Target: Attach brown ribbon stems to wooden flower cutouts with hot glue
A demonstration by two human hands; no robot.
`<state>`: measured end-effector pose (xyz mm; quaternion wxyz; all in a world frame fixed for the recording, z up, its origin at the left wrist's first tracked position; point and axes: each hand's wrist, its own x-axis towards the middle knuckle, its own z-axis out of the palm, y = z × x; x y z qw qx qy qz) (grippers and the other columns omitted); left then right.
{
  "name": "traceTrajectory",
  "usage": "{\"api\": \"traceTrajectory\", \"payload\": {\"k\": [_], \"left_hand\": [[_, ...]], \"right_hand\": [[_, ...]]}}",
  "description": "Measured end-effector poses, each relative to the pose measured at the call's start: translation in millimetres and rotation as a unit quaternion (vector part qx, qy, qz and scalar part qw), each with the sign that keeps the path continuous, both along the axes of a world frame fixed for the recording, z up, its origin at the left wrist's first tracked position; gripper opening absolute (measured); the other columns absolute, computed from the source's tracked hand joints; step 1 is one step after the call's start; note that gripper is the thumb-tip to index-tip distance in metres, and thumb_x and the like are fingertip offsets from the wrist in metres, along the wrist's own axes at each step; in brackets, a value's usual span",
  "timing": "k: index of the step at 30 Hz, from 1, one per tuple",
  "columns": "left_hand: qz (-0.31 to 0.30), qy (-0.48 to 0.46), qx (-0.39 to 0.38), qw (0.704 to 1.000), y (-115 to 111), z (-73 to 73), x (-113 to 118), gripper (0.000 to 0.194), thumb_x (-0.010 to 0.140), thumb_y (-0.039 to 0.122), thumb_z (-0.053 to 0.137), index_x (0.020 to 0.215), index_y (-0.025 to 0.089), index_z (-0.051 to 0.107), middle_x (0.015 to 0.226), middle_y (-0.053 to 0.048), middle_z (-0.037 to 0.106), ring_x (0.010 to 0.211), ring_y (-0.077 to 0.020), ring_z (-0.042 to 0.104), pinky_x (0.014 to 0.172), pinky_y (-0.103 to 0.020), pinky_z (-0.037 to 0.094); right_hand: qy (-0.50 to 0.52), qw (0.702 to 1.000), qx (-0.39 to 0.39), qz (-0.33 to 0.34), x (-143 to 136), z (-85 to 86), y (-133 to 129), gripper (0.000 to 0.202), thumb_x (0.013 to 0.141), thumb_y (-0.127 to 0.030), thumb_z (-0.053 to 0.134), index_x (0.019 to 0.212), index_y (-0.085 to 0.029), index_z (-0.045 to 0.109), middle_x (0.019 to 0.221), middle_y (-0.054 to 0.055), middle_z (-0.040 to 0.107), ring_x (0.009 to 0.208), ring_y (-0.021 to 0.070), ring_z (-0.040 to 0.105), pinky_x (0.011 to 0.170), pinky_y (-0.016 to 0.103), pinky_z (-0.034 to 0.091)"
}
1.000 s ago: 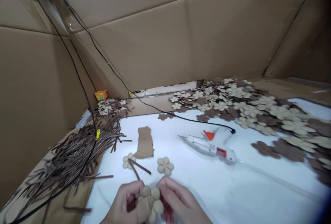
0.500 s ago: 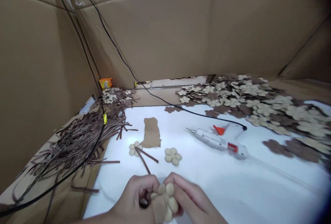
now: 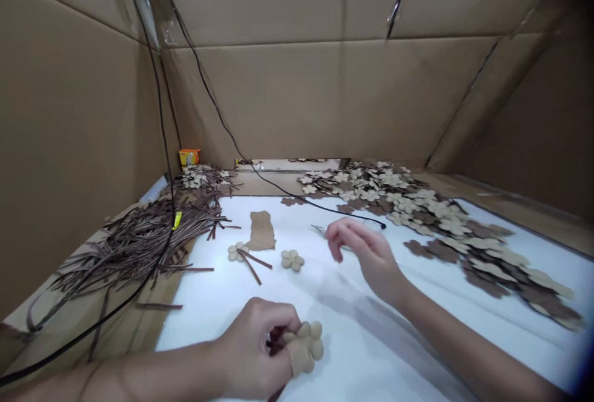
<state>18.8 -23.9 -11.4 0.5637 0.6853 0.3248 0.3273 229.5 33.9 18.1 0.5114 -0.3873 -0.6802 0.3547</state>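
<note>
My left hand (image 3: 262,349) is closed near the front of the white board, gripping a cream flower (image 3: 314,343) and brown cord that shows between its fingers. A tan wrap covers its thumb. Over the glue gun, my right hand (image 3: 364,247) hovers with bent fingers apart and nothing visible between them; only the metal tip (image 3: 317,228) shows clearly. Left of it on the board lie a loose cream flower (image 3: 292,260), another cream flower (image 3: 237,252) with two brown strips across it, and a torn cardboard piece (image 3: 262,230).
Brown cords (image 3: 148,241) are heaped at the left. Cream and brown flowers (image 3: 417,201) are piled along the right and back. A black cable (image 3: 218,105) hangs across the cardboard walls. An orange box (image 3: 189,156) stands at the back left.
My right hand has let go of the flower and moved up and right over the glue gun. My left hand still holds the flower. The view has shifted, showing more of the walls.
</note>
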Motion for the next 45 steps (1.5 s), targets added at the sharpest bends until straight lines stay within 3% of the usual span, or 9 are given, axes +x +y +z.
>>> {"api": "traceTrajectory", "payload": {"k": [3,6,12,14,19,25,34,41,45], "left_hand": [[-0.051,0.048,0.128,0.989,-6,1.6,1,0.026,0.074,0.023,0.054,0.057,0.019,0.036,0.052,0.004,0.034,0.047,-0.0078,0.025,0.044,-0.020,0.026],[-0.060,0.066,0.205,0.975,-8,-0.9,2,0.021,0.075,0.021,0.051,0.057,0.019,0.040,0.053,0.003,0.036,0.048,-0.0082,0.030,0.046,-0.020,0.029],[-0.094,0.066,0.302,0.947,0,-24.1,2,0.006,0.067,0.013,0.058,0.067,0.016,0.053,0.056,0.004,0.044,0.050,-0.0052,0.037,0.047,-0.012,0.032],[-0.083,0.084,0.322,0.939,3,-26.8,2,0.007,0.067,0.017,0.060,0.067,0.016,0.053,0.055,0.005,0.043,0.048,-0.0042,0.037,0.046,-0.011,0.031],[-0.052,0.102,0.351,0.929,12,-22.7,1,0.015,0.064,0.020,0.061,0.059,0.016,0.047,0.049,0.006,0.036,0.044,-0.0027,0.034,0.043,-0.010,0.030],[-0.076,0.074,0.338,0.935,16,-28.3,2,0.027,0.074,0.036,0.057,0.060,0.017,0.045,0.053,0.004,0.040,0.048,-0.0047,0.037,0.044,-0.013,0.031],[-0.046,0.079,0.275,0.957,12,-22.7,3,0.015,0.065,0.020,0.065,0.062,0.016,0.051,0.050,0.006,0.039,0.045,-0.0035,0.036,0.044,-0.011,0.032],[0.014,0.000,0.255,0.967,7,-15.4,3,0.021,0.066,0.019,0.060,0.055,0.016,0.042,0.050,0.006,0.037,0.044,-0.0038,0.031,0.042,-0.012,0.030],[0.020,-0.011,0.305,0.952,2,-3.2,-1,0.020,0.069,0.021,0.057,0.056,0.017,0.042,0.050,0.004,0.038,0.044,-0.0054,0.033,0.044,-0.016,0.031]], "right_hand": [[-0.019,0.998,0.029,-0.047,8,2.5,7,0.028,0.089,-0.043,0.041,0.077,-0.022,0.054,0.056,-0.002,0.046,0.053,0.0140,0.044,0.055,0.028,0.037],[-0.174,0.984,0.046,0.004,-10,14.8,13,0.028,0.091,-0.038,0.037,0.081,-0.022,0.058,0.070,0.003,0.056,0.066,0.0163,0.052,0.059,0.029,0.039],[-0.473,0.840,0.171,0.203,-110,51.1,40,0.026,0.084,-0.024,0.047,0.106,-0.021,0.059,0.110,0.010,0.056,0.101,0.0225,0.051,0.082,0.034,0.042],[-0.526,0.792,0.188,0.247,-147,50.1,54,0.030,0.081,-0.024,0.051,0.109,-0.019,0.059,0.113,0.011,0.055,0.103,0.0231,0.051,0.082,0.032,0.042],[-0.558,0.762,0.181,0.274,-206,20.4,71,0.036,0.073,-0.046,0.061,0.086,-0.014,0.069,0.088,0.013,0.065,0.085,0.0268,0.059,0.068,0.032,0.043],[-0.547,0.784,0.139,0.259,-209,-6.7,68,0.017,0.074,-0.028,0.062,0.079,-0.014,0.070,0.079,0.010,0.067,0.075,0.0222,0.060,0.059,0.027,0.038],[-0.428,0.871,0.026,0.239,-183,14.1,72,0.011,0.067,-0.018,0.066,0.076,-0.020,0.071,0.066,-0.001,0.065,0.062,0.0139,0.056,0.057,0.023,0.036],[-0.315,0.910,-0.080,0.256,-117,27.3,63,0.023,0.076,-0.035,0.056,0.088,-0.017,0.065,0.066,0.000,0.060,0.056,0.0111,0.049,0.052,0.023,0.036],[-0.180,0.916,-0.226,0.279,-70,32.2,41,0.031,0.072,-0.046,0.065,0.084,-0.017,0.060,0.068,-0.001,0.055,0.060,0.0098,0.048,0.054,0.022,0.036]]}}
